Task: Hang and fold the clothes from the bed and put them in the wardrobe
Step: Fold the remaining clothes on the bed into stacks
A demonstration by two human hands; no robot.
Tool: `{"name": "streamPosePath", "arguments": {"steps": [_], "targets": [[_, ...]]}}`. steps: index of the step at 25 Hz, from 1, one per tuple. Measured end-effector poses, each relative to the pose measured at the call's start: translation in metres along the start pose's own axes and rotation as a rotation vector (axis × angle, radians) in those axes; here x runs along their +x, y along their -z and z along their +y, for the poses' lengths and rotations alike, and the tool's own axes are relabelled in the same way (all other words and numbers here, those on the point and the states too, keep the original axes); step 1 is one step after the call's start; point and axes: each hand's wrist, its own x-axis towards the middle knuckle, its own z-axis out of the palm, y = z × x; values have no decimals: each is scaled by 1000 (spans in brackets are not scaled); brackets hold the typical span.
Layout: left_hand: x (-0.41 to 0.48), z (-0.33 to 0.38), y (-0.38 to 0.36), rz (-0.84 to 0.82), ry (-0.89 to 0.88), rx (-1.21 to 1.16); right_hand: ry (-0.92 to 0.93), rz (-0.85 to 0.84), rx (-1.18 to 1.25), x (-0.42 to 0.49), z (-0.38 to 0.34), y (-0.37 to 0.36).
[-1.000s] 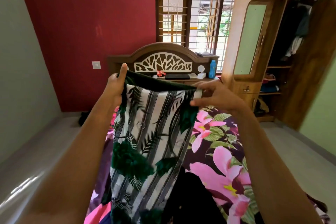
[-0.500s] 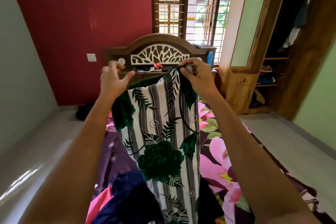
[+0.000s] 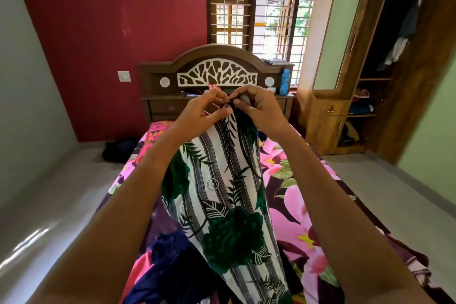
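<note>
left hand (image 3: 204, 113) and right hand (image 3: 259, 112) both pinch top of striped floral garment (image 3: 222, 192), side by side (fabric hangs over bed (image 3: 296, 205)).

**Occlusions and cropping, head view.** The upper edge of the printed garment (image 3: 222, 205) is concealed within the pinching fingers of the left hand (image 3: 199, 116) and right hand (image 3: 256, 111). Its lower end is cut off by the bottom edge. The navy garment (image 3: 172, 266) beside it is likewise cropped, and its kind cannot be determined. Much of the bed (image 3: 296, 205) is masked by the printed garment and both forearms. Items on the headboard shelf (image 3: 167, 99) are partly hidden behind the hands. The wardrobe (image 3: 328, 111) is truncated at the top and right edges. The hanging clothes (image 3: 399, 44) inside it are too dark to be identified, as is the dark heap (image 3: 118, 149) on the floor.
</note>
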Motion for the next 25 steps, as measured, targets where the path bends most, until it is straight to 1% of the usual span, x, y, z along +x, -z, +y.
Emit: {"name": "streamPosePath", "arguments": {"steps": [3, 4, 6, 7, 8, 9, 10, 12, 13, 15, 16, 18, 21, 23, 25], "targets": [[2, -1, 0, -163, 54, 65, -14, 28, 62, -3, -1, 0], [0, -3, 0, -239, 108, 76, -24, 55, 91, -3, -1, 1], [-7, -2, 4, -391, 262, -32, -28, 113, 151, -3, -3, 5], [-10, -3, 6, -441, 310, -109, -28, 137, 181, -3, -3, 6], [-12, -6, 8, -457, 313, -157, -33, 150, 202, -3, -3, 8], [-13, -7, 10, -430, 278, -184, -39, 156, 204, -4, -3, 10], [-12, -7, 11, -368, 221, -185, -42, 152, 194, -4, -2, 11], [-8, 0, 10, -234, 133, -238, -34, 93, 148, -4, -1, 11], [-5, 3, 10, -213, 93, -267, -22, 46, 115, -4, -2, 10], [-1, 8, 7, -234, 20, -264, -7, -9, 83, -4, -3, 6], [-1, 7, 5, -231, 9, -264, -7, -4, 96, -5, -4, 6], [-3, 3, 1, -183, 42, -275, -22, 52, 142, -6, -4, 7], [-8, -8, -2, -102, 56, -147, -56, 121, 188, -7, -4, 13], [-10, -8, -1, -50, 37, -134, -75, 149, 212, -7, -4, 18], [-11, 1, 1, -53, 25, -137, -76, 143, 217, -7, -6, 19]]}}
